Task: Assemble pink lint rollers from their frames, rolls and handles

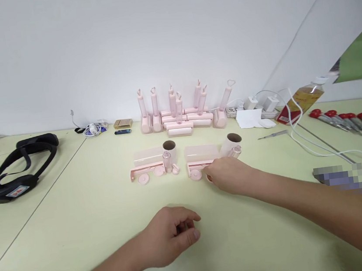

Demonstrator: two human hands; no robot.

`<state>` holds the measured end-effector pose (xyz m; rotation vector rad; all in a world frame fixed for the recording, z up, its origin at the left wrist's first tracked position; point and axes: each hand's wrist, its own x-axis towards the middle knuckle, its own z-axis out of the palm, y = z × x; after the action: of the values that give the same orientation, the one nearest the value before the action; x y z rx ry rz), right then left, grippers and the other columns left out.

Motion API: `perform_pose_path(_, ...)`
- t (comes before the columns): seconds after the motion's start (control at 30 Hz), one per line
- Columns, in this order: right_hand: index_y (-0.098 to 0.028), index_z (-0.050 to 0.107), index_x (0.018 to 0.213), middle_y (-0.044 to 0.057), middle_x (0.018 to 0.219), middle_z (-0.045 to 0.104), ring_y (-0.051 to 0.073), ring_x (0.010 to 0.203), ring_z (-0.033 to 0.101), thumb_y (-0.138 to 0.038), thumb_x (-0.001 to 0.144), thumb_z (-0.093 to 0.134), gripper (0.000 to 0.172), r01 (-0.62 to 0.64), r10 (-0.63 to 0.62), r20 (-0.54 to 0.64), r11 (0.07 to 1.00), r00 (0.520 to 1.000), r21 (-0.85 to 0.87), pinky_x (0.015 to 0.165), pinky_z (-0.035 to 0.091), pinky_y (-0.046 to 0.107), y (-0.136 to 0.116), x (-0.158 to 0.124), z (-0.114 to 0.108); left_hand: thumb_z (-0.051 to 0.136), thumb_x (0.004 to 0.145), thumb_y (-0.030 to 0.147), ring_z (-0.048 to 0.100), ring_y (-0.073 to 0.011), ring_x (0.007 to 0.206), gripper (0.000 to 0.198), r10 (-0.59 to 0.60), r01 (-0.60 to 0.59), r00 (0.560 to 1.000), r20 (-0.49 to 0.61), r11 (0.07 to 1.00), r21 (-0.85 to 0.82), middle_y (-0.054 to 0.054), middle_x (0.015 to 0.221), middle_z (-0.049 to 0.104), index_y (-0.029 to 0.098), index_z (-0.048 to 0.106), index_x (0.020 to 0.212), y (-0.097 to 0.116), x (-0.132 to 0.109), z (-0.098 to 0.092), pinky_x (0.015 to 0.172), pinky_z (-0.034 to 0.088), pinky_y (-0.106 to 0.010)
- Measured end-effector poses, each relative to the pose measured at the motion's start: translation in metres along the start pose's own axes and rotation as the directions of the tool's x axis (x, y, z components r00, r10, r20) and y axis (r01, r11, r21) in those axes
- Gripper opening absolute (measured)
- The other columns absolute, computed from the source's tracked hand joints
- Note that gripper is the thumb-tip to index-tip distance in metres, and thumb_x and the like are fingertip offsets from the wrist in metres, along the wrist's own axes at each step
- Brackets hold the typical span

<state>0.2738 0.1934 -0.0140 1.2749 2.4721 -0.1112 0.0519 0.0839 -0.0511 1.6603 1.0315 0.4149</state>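
My right hand reaches over the nearer right set of pink parts, fingers curled together at a round pink piece mostly hidden beneath them. Beside its fingertips lie a round pink cap and a pink roller frame. Behind it are a pale pink cover, a roll with a cardboard core and a clear pink handle. My left hand hovers nearer me, thumb and index finger apart, holding nothing. A similar set, with a round cap and roller frame, lies to the left.
Several assembled pink lint rollers stand along the wall. A black headset is at left. To the right are a screwdriver, white paper, a tilted bottle, white cables and several red-capped tools.
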Motion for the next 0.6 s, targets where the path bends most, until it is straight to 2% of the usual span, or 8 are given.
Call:
perform_pose_path(0.13,-0.014,0.066,0.078,0.01,0.076,0.068,0.019,0.065,0.062,-0.01,0.084,0.047,0.02,0.032,-0.031,-0.025,0.999,0.999,0.024,0.051,0.024,0.026,-0.006,-0.005,-0.005,0.055,0.089,0.035,0.056,-0.0129,0.075,0.029,0.008,-0.008,1.0,0.001,1.0,0.005,-0.004,0.093,0.064,0.019,0.066,0.11,0.0,0.0,0.0,0.068,0.047,-0.024)
perform_pose_path(0.2,-0.015,0.064,0.077,0.009,0.075,0.068,0.018,0.065,0.061,-0.014,0.086,0.047,0.019,0.008,-0.006,-0.045,0.999,0.999,0.05,0.051,0.024,0.026,-0.004,-0.014,-0.017,0.055,0.088,0.035,0.056,-0.0132,0.075,0.029,0.008,-0.008,1.0,0.001,1.0,0.009,-0.004,0.094,0.065,0.019,0.066,0.11,0.0,0.001,-0.001,0.068,0.047,-0.025)
perform_pose_path(0.27,-0.017,0.063,0.076,0.008,0.075,0.068,0.018,0.064,0.059,-0.019,0.086,0.049,0.018,-0.075,0.083,-0.096,0.993,0.992,0.087,0.051,0.026,0.026,0.009,-0.027,-0.036,0.056,0.088,0.035,0.057,-0.0134,0.075,0.03,0.007,-0.007,1.0,0.007,1.0,0.01,-0.005,0.097,0.066,0.02,0.066,0.111,0.002,0.001,-0.001,0.068,0.048,-0.025)
perform_pose_path(0.37,-0.022,0.065,0.075,0.003,0.073,0.068,0.018,0.063,0.059,-0.025,0.084,0.05,0.017,-0.222,0.265,-0.202,0.951,0.943,0.213,0.053,0.032,0.026,0.051,-0.043,-0.063,0.057,0.087,0.034,0.057,-0.0127,0.074,0.03,-0.005,0.004,1.0,0.025,1.0,0.03,-0.005,0.101,0.066,0.022,0.066,0.113,0.009,-0.005,-0.004,0.067,0.048,-0.024)
perform_pose_path(0.43,-0.023,0.066,0.076,0.003,0.073,0.068,0.019,0.063,0.059,-0.027,0.082,0.053,0.016,-0.338,0.394,-0.228,0.908,0.891,0.247,0.054,0.035,0.027,0.09,-0.046,-0.067,0.057,0.088,0.034,0.057,-0.0119,0.073,0.03,0.001,-0.002,1.0,0.018,0.998,0.069,-0.004,0.103,0.067,0.024,0.066,0.114,0.018,-0.013,-0.009,0.065,0.048,-0.023)
perform_pose_path(0.47,-0.022,0.067,0.074,0.004,0.072,0.068,0.02,0.063,0.06,-0.027,0.081,0.053,0.016,-0.381,0.435,-0.211,0.889,0.875,0.254,0.054,0.035,0.028,0.11,-0.044,-0.062,0.057,0.088,0.035,0.057,-0.0117,0.072,0.029,0.012,-0.012,1.0,-0.002,0.996,0.092,-0.004,0.102,0.067,0.025,0.066,0.114,0.023,-0.018,-0.013,0.065,0.048,-0.022)
perform_pose_path(0.53,-0.019,0.068,0.07,0.006,0.073,0.069,0.021,0.064,0.061,-0.025,0.079,0.054,0.018,-0.408,0.455,-0.151,0.875,0.878,0.26,0.055,0.037,0.029,0.143,-0.035,-0.043,0.055,0.09,0.038,0.058,-0.0119,0.072,0.027,0.035,-0.021,0.994,-0.101,0.99,0.14,-0.003,0.095,0.067,0.026,0.066,0.111,0.034,-0.027,-0.027,0.063,0.047,-0.022)
perform_pose_path(0.6,-0.018,0.069,0.066,0.008,0.073,0.07,0.021,0.062,0.062,-0.022,0.078,0.053,0.02,-0.354,0.396,-0.143,0.9,0.907,0.253,0.054,0.038,0.029,0.165,-0.023,-0.018,0.054,0.09,0.043,0.056,-0.0122,0.067,0.026,0.053,0.003,0.964,-0.261,0.978,0.209,-0.001,0.077,0.065,0.024,0.069,0.1,0.044,-0.03,-0.049,0.059,0.046,-0.022)
